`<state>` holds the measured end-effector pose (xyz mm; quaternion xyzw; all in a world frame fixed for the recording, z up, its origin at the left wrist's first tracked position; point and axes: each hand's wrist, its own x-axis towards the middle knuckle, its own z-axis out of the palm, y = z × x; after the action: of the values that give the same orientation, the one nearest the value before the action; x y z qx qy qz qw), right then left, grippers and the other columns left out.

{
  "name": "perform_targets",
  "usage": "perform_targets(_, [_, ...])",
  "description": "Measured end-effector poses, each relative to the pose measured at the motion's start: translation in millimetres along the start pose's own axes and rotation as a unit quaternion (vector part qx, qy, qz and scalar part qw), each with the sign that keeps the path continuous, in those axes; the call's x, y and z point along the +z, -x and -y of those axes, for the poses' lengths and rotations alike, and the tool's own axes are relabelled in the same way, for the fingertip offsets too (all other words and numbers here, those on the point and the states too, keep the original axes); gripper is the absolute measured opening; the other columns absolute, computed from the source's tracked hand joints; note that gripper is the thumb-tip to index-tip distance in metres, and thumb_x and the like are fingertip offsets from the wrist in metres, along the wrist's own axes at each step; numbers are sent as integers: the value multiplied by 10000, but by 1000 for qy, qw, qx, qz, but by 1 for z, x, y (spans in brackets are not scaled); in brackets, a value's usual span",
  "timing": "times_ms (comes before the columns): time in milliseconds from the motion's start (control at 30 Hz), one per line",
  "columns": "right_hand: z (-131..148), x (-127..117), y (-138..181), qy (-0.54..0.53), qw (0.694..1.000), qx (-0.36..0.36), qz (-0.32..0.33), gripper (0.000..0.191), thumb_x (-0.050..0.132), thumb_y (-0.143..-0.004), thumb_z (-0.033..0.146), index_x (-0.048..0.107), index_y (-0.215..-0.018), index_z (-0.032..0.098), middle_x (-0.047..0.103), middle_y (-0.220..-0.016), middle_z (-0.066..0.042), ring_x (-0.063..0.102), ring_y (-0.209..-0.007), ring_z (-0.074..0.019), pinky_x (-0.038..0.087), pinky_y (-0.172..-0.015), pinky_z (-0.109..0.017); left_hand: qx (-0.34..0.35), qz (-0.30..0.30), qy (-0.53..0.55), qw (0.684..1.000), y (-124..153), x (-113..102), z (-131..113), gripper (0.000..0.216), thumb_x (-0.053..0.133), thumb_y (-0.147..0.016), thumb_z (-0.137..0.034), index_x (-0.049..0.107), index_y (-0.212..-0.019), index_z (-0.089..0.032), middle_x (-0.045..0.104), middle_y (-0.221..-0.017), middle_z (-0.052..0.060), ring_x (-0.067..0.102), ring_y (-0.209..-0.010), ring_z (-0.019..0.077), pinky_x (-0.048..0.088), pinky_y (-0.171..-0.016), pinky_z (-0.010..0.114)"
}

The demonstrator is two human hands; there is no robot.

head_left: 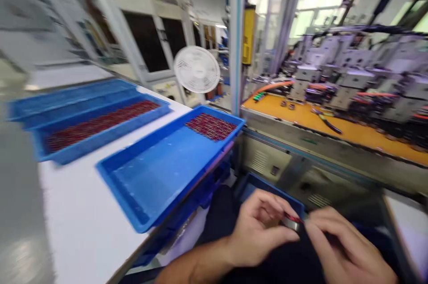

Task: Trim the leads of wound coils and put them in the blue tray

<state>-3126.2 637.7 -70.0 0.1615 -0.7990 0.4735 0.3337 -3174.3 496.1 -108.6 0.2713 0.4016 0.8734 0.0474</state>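
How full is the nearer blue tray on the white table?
Mostly empty: the nearer blue tray holds only a patch of red parts at its far end.

Whole view motion-blurred. Small ring part point(293, 221) pinched between left hand point(259, 230) and right hand point(337, 244): mostly covered by fingertips, type unclear. Right hand cut off by bottom edge. Red pieces in near tray point(160, 172) and far tray point(100, 134) too smeared to resolve singly.
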Motion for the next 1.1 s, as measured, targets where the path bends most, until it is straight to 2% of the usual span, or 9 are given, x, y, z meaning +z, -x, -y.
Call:
perform_targets(133, [2, 4, -7, -112, 982, 148, 34, 175, 626, -868, 179, 613, -694, 196, 572, -636, 11, 543, -572, -100, 456, -523, -196, -12, -7, -64, 998, -9, -8, -9, 353, 788, -721, -55, 700, -1015, -231, 740, -1109, 57, 711, -956, 144, 574, -824, 246])
perform_targets(267, [-5, 4, -4, -258, 916, 298, 78, 204, 670, -854, 268, 614, -684, 169, 521, -609, 27, 496, -570, -79, 432, -551, -181, -17, 5, -86, 996, -12, -11, -4, 246, 807, -716, -101, 749, -910, -242, 763, -1067, 52, 715, -998, 180, 589, -815, 266])
perform_targets(433, [-12, 5, 2, -324, 870, 358, 100, 317, 738, -812, 396, 567, -697, 156, 515, -598, 24, 473, -552, -86, 417, -535, -203, -41, 1, -69, 997, -15, -11, -3, 221, 856, -677, -189, 752, -860, -254, 788, -1010, 39, 725, -1026, 223, 585, -910, 375])
perform_targets(533, [-15, 6, 2, -355, 855, 359, 121, 309, 733, -814, 437, 625, -883, 155, 567, -710, -1, 491, -586, -94, 451, -545, -219, -46, 6, -50, 998, -16, -10, -3, 216, 861, -674, -206, 752, -853, -262, 792, -993, 28, 708, -1076, 238, 555, -970, 427])
perform_targets(700, [-23, 10, 4, -377, 865, 301, 136, 271, 680, -870, 411, 679, -976, 161, 592, -677, -1, 539, -581, -102, 479, -584, -236, -89, -4, -30, 996, -17, -7, -1, 188, 858, -680, -264, 763, -842, -252, 787, -1031, 61, 706, -1078, 267, 564, -940, 452])
perform_targets(800, [-27, 10, 3, -293, 929, 215, 67, 144, 688, -861, 286, 685, -969, 192, 639, -777, -20, 595, -642, -121, 515, -585, -239, -143, -54, 11, 988, -23, -9, 6, 168, 780, -768, -395, 767, -830, -239, 771, -1094, 74, 706, -1076, 249, 556, -942, 416])
perform_targets(900, [-33, 7, -1, -81, 996, 36, -19, 172, 688, -823, 130, 668, -982, 194, 654, -805, -36, 617, -687, -142, 532, -599, -252, -177, -168, -37, 969, -28, -15, 12, 235, 743, -800, -413, 758, -886, -195, 771, -1081, 91, 724, -1017, 222, 570, -869, 324])
perform_targets(1000, [-43, 2, -5, 120, 981, -130, -81, 302, 697, -790, 58, 640, -1063, 175, 681, -793, -53, 641, -675, -158, 553, -607, -274, -83, -187, -235, 950, -22, -16, 7, 167, 723, -824, -315, 744, -913, -176, 782, -906, 69, 736, -818, 172, 575, -746, 261])
perform_targets(1100, [-53, -2, -5, 220, 945, -227, -82, 367, 690, -783, 32, 613, -1123, 144, 703, -791, -76, 676, -701, -187, 587, -626, -306, 72, -40, -407, 910, -12, -6, -6, 253, 771, -769, -215, 733, -1020, -205, 777, -882, 43, 715, -773, 157, 577, -738, 247])
